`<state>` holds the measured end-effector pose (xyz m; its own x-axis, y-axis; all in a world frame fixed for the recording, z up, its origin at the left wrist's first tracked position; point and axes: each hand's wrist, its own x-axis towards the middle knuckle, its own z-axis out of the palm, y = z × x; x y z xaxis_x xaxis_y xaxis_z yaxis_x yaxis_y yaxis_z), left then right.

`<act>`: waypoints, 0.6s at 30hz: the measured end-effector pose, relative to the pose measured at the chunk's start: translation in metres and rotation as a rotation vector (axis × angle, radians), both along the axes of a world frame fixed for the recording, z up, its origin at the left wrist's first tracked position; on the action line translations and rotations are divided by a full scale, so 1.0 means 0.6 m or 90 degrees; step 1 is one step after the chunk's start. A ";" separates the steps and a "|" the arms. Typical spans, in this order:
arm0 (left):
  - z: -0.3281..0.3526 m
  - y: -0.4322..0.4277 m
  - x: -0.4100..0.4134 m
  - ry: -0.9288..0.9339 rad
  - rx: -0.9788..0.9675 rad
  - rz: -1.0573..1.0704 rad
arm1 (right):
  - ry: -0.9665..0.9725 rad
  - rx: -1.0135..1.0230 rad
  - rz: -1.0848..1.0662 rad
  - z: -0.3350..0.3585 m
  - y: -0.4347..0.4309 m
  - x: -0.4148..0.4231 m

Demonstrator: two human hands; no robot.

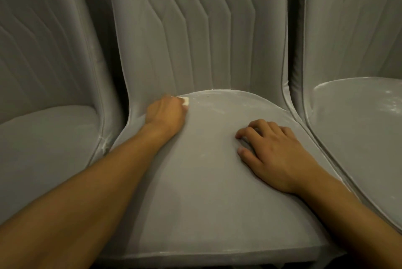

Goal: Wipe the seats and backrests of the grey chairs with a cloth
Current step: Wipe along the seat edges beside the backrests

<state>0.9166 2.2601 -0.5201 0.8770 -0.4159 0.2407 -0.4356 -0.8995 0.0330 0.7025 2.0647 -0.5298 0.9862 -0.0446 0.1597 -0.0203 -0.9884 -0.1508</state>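
Observation:
Three grey padded chairs stand side by side. I face the middle chair's seat (206, 181), with its ribbed backrest (195, 29) rising behind. My left hand (166, 114) grips a small white cloth (185, 100), mostly hidden under the fingers, pressed against the back left corner of the seat where it meets the backrest. My right hand (276, 153) rests on the right part of the same seat, fingers bent and spread, holding nothing. Pale dust streaks lie along the seat's rear edge.
The left chair's seat (47, 149) and the right chair's seat (359, 127) touch the middle one on both sides. White dusty marks show on the right seat. Narrow dark gaps separate the backrests.

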 end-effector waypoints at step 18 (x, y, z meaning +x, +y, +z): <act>0.021 -0.044 0.055 0.038 0.042 0.129 | -0.003 0.019 0.004 0.003 0.005 -0.007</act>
